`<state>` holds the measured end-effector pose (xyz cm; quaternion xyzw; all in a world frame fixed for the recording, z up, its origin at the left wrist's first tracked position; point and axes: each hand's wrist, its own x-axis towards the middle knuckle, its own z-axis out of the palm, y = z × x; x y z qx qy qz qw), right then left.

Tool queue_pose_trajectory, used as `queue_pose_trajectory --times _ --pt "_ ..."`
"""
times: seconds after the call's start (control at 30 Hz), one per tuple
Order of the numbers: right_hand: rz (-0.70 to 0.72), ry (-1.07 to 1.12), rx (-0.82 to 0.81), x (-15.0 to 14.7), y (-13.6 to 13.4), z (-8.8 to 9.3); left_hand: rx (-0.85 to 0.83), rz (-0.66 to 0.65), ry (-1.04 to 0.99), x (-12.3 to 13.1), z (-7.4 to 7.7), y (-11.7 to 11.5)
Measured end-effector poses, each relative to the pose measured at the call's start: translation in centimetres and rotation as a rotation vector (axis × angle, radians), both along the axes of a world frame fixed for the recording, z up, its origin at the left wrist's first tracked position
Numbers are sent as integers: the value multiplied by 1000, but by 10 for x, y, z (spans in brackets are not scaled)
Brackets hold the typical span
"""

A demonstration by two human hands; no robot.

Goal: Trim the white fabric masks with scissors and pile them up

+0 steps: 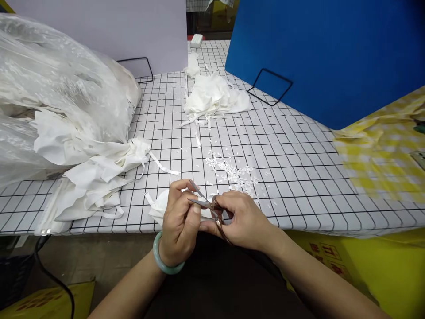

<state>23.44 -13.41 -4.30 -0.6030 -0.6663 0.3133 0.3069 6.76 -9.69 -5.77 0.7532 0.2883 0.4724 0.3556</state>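
Note:
My left hand (179, 221), with a green bangle on the wrist, is closed on a small white fabric piece (158, 206) at the table's front edge. My right hand (244, 219) grips small scissors (207, 204) whose blades are apart and point left toward the fabric between my left fingers. Just beyond my hands, tiny white clippings (232, 170) lie scattered on the grid-patterned tablecloth (292, 155).
A large clear plastic bag (56, 97) spilling white fabric pieces (96, 177) fills the left side. Another white fabric pile (212, 97) lies at the table's middle back. A blue board (325, 53) and a pale board (109, 26) stand behind. Yellow checked cloth (385, 146) lies right.

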Motion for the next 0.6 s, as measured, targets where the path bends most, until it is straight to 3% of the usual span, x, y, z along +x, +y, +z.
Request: queue_pose_trajectory --times 0.3,0.47,0.6 --pt "-133 30 -210 17 -15 -6 11 -92 44 22 -1 7" --pt "-269 64 -287 30 -21 -21 21 -194 64 44 -10 15" --pt "-349 171 -409 44 -22 -32 -66 -213 56 48 -13 18"
